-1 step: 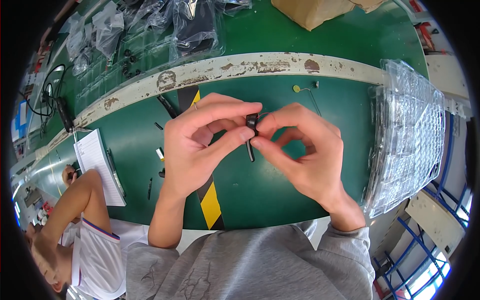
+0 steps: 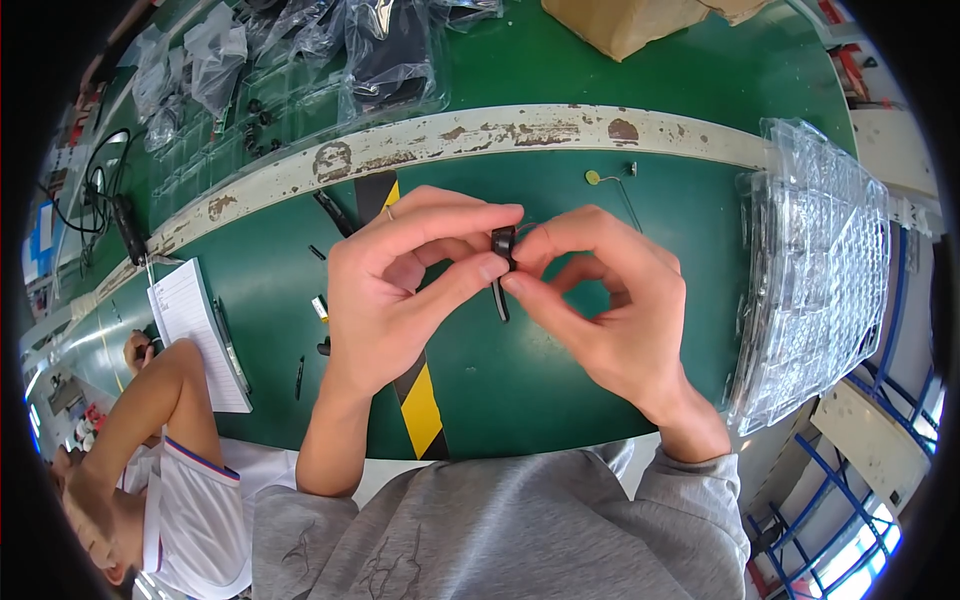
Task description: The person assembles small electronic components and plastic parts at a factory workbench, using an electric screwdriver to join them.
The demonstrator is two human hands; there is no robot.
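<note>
Between my hands is a small black part (image 2: 503,241) with a round head and a narrow stem pointing down toward me, shaped like an earbud. My left hand (image 2: 405,275) pinches its head between thumb and index finger. My right hand (image 2: 610,300) has thumb and index fingertip closed against the part's right side. A thin wire shows by the right index fingertip. What exactly the right fingertips grip is hidden. Beyond my hands, a small round yellow-green disc (image 2: 592,177) with thin wire leads lies on the green table (image 2: 540,400).
Clear plastic trays (image 2: 815,280) are stacked at right. On the left lie a notebook (image 2: 200,330), pens and small black pieces; another person's arm (image 2: 165,385) rests there. A worn white ledge (image 2: 480,132) crosses behind, with bagged parts (image 2: 390,60) and a cardboard box (image 2: 625,22) beyond.
Both hands keep nearly the same pose around the black part. The thin wire near my right fingertip looked reddish before and shows less distinctly now.
</note>
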